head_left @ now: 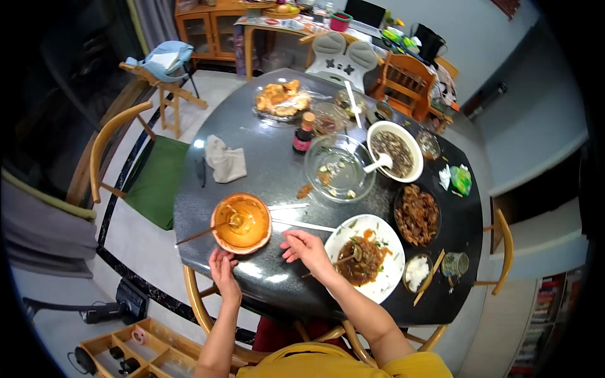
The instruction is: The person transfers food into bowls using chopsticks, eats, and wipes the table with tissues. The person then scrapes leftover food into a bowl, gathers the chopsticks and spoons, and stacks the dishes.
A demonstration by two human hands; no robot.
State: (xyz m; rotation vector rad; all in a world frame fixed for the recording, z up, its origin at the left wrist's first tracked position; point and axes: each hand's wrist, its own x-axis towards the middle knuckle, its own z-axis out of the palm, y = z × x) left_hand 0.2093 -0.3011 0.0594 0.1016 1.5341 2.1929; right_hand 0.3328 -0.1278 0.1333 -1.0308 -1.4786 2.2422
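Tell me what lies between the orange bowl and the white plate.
The head view shows the right hand and a white stick between the orange bowl and white plate.

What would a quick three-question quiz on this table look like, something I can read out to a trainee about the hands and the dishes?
1. Which of the person's hands is nearer the orange-lined bowl, the left or the right?
2. True or false: the pale cloth lies on the dark table.
3. Which of these lies right beside the white rice? A) the wooden chopsticks; B) the bottle with the pink label; C) the white ladle.

Key:
1. The left hand, with its fingers close up by the rim.
2. True.
3. A.
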